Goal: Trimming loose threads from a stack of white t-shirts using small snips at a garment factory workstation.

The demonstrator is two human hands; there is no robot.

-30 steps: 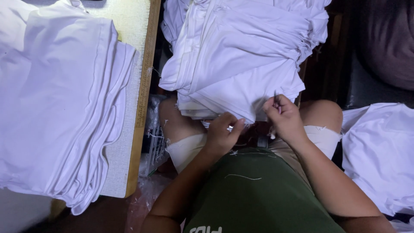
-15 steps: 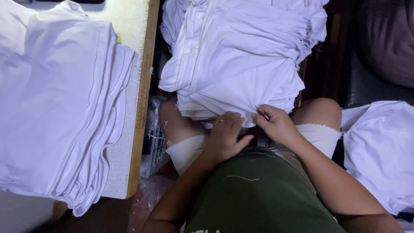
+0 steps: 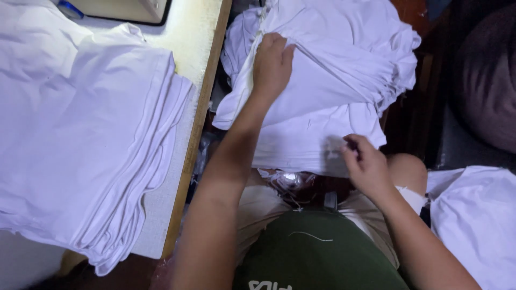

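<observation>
L hand (image 3: pixel 272 63) up on the far-left part of the lap pile (image 3: pixel 344 80) of white garments, fingers curled over a fold near the pile's left edge, palm down on the cloth. Looks like a light pinch/gather of the top layer; can't tell how many layers it has.

R hand (image 3: pixel 366 164) at the near edge of the same pile, thumb + fingers nipped shut on a small bit of white fabric at the hem. What exactly is between the fingertips is too small to tell, maybe a thread or tag.

Pile sits in front of the person, over the knees, between the table (image 3: pixel 201 64) and a dark seat (image 3: pixel 484 86) on the right. Layers bunched, edges uneven.

Stack (image 3: pixel 80 139) of folded white garments on the table to the left, well apart from both hands, edges hanging off the near side.

More white cloth (image 3: pixel 475 225) lower right, just beside the R forearm.

Green shirt (image 3: pixel 317 252) bottom centre, a loose thread on it.
</observation>
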